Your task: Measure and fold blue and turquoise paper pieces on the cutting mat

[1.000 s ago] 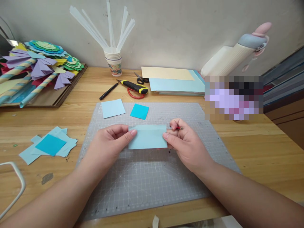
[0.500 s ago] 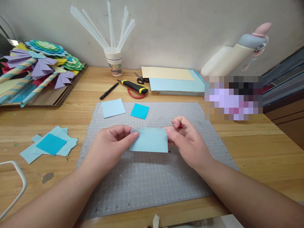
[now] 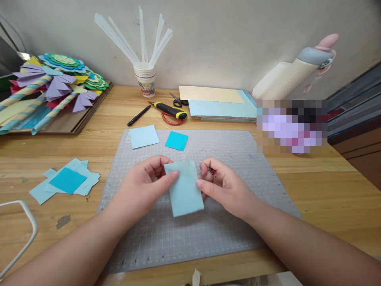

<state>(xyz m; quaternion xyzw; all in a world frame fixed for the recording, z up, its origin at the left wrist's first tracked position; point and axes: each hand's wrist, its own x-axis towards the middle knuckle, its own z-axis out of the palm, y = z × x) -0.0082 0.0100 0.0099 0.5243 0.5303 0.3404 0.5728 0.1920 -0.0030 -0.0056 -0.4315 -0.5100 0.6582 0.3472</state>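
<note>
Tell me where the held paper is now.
Head view, centre: the pale blue paper is between the left hand and the right hand, held over the grey cutting mat.

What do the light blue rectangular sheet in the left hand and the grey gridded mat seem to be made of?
Light blue rectangular sheet: probably matte paper or thin card; thin edges, no gloss.
Grey gridded mat: likely plastic or vinyl with a dull finish; it lies flat, with pale printed-looking lines.

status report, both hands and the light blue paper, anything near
Left hand pinching light blue paper; right hand at its right edge, also gripping slim red item; paper above cutting mat; bright blue square, pale sheet beyond.
</note>
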